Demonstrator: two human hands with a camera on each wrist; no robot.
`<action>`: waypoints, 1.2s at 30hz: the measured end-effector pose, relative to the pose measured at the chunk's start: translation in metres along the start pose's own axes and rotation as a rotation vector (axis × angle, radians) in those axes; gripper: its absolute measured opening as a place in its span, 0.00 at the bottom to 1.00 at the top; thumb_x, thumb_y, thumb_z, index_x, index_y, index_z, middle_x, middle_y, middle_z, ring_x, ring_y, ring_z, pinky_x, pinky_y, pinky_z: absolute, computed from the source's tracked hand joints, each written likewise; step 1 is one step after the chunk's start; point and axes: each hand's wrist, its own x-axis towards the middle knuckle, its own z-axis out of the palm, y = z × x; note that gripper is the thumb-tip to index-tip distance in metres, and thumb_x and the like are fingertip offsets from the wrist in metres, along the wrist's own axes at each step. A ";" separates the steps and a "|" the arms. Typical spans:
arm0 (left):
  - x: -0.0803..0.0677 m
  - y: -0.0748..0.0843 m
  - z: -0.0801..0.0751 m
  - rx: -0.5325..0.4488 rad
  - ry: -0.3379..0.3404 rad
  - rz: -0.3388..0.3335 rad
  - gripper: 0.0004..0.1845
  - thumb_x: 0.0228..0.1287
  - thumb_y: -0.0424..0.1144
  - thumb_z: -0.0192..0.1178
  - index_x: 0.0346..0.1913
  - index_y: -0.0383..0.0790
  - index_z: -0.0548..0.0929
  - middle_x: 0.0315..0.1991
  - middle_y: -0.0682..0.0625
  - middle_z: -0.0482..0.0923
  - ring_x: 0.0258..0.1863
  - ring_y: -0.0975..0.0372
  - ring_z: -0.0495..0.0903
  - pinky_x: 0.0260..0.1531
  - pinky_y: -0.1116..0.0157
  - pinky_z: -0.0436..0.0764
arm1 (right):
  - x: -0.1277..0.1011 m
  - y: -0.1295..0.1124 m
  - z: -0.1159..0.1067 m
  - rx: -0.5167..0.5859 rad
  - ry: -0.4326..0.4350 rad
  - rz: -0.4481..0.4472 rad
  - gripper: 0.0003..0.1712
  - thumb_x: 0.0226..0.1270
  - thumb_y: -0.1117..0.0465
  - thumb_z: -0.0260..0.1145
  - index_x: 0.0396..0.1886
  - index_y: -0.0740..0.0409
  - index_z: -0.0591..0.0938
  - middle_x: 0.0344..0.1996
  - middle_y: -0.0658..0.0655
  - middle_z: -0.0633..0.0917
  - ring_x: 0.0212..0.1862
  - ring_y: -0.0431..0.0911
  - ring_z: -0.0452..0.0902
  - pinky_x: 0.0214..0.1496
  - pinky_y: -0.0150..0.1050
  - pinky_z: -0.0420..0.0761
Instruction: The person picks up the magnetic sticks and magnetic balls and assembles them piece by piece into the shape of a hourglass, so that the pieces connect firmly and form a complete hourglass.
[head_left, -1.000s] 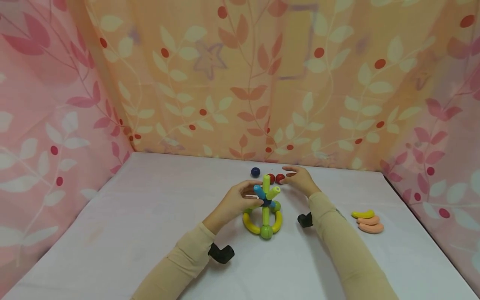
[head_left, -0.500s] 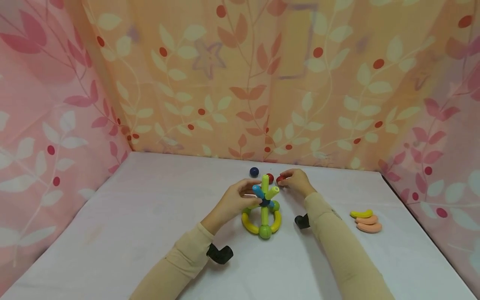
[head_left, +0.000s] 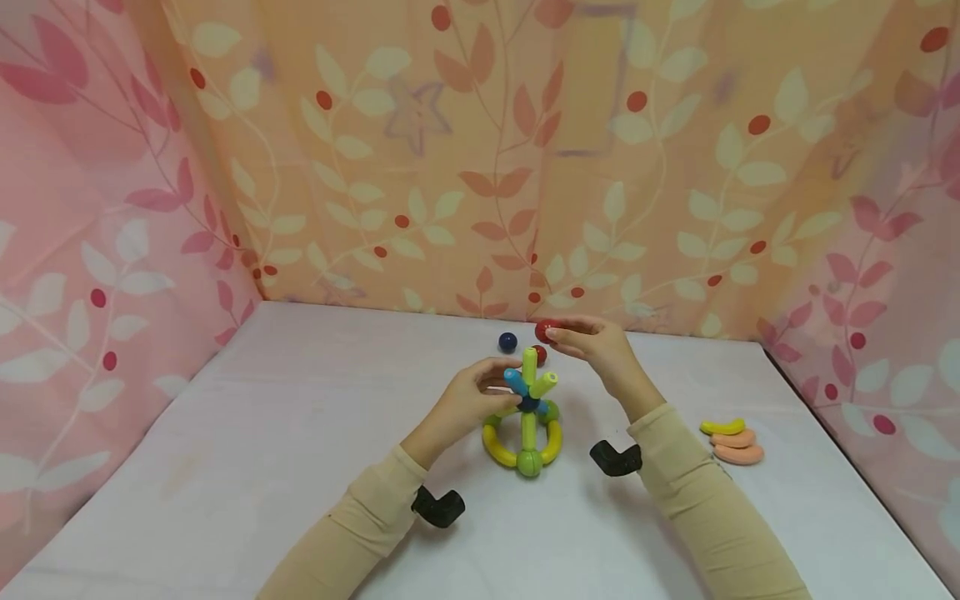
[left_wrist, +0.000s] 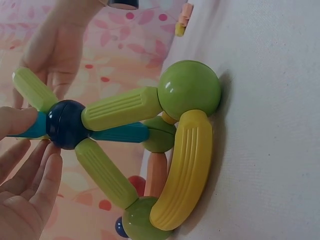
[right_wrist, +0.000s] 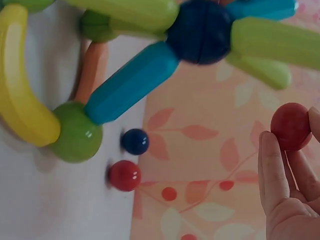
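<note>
At the centre of the head view, nearest of the toys, the toy frame point(head_left: 528, 421) stands on the white tabletop point(head_left: 262, 467): a yellow arc point(left_wrist: 182, 170) and green balls point(left_wrist: 190, 90) at its foot, rods meeting in a dark blue hub point(left_wrist: 65, 124) above. The left hand point(head_left: 468, 400) curls its fingers about the rods at the hub; its palm hides part of them. Just behind and above, the right hand point(head_left: 600, 346) pinches a red ball point(head_left: 545, 331) in the air; the fingertips cover its right side. Beyond lie a second red ball point(head_left: 539, 355), half hidden by a rod, and a blue ball point(head_left: 508, 341). At right, three curved pieces point(head_left: 731, 440) lie stacked.
</note>
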 end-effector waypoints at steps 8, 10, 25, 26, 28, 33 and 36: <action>-0.001 -0.002 -0.002 0.004 0.000 0.008 0.25 0.64 0.39 0.68 0.63 0.46 0.77 0.58 0.47 0.80 0.57 0.55 0.80 0.57 0.58 0.82 | -0.008 -0.015 0.011 0.019 -0.045 -0.067 0.25 0.66 0.57 0.70 0.57 0.68 0.80 0.41 0.43 0.89 0.45 0.36 0.85 0.52 0.32 0.84; -0.002 -0.002 -0.002 0.005 -0.002 0.007 0.25 0.64 0.38 0.68 0.64 0.47 0.77 0.58 0.48 0.80 0.57 0.55 0.80 0.57 0.58 0.82 | -0.008 -0.017 0.012 -0.006 -0.043 -0.071 0.25 0.65 0.56 0.71 0.57 0.66 0.81 0.43 0.46 0.89 0.46 0.37 0.85 0.52 0.33 0.84; -0.001 -0.003 -0.002 0.009 -0.011 0.009 0.24 0.64 0.39 0.68 0.63 0.47 0.78 0.58 0.48 0.80 0.58 0.55 0.79 0.57 0.58 0.82 | -0.008 -0.018 0.016 -0.117 -0.075 -0.088 0.23 0.65 0.53 0.71 0.55 0.60 0.84 0.47 0.55 0.89 0.49 0.44 0.84 0.60 0.45 0.82; -0.001 -0.003 -0.002 0.009 -0.011 0.010 0.24 0.64 0.39 0.68 0.63 0.47 0.78 0.58 0.48 0.80 0.58 0.55 0.80 0.57 0.58 0.82 | -0.008 -0.018 0.016 -0.117 -0.074 -0.089 0.23 0.65 0.53 0.71 0.56 0.60 0.84 0.47 0.55 0.89 0.49 0.44 0.84 0.60 0.45 0.82; -0.001 -0.003 -0.002 0.008 -0.013 0.013 0.24 0.64 0.39 0.67 0.63 0.47 0.78 0.58 0.48 0.80 0.58 0.55 0.80 0.57 0.58 0.82 | -0.008 -0.017 0.016 -0.112 -0.081 -0.092 0.23 0.65 0.53 0.71 0.56 0.60 0.83 0.47 0.56 0.88 0.50 0.44 0.84 0.60 0.45 0.82; -0.001 -0.003 -0.002 0.008 -0.015 0.018 0.24 0.64 0.39 0.67 0.64 0.47 0.77 0.59 0.48 0.80 0.58 0.54 0.80 0.57 0.58 0.83 | -0.008 -0.013 0.010 -0.089 -0.115 -0.085 0.28 0.66 0.52 0.70 0.62 0.59 0.80 0.53 0.56 0.86 0.51 0.40 0.85 0.60 0.43 0.82; -0.001 -0.002 -0.002 0.010 -0.013 0.015 0.25 0.65 0.39 0.67 0.64 0.47 0.77 0.59 0.47 0.80 0.58 0.54 0.80 0.56 0.58 0.83 | -0.008 -0.007 0.004 -0.063 -0.114 -0.061 0.28 0.69 0.50 0.67 0.64 0.59 0.78 0.57 0.57 0.84 0.55 0.42 0.84 0.59 0.41 0.81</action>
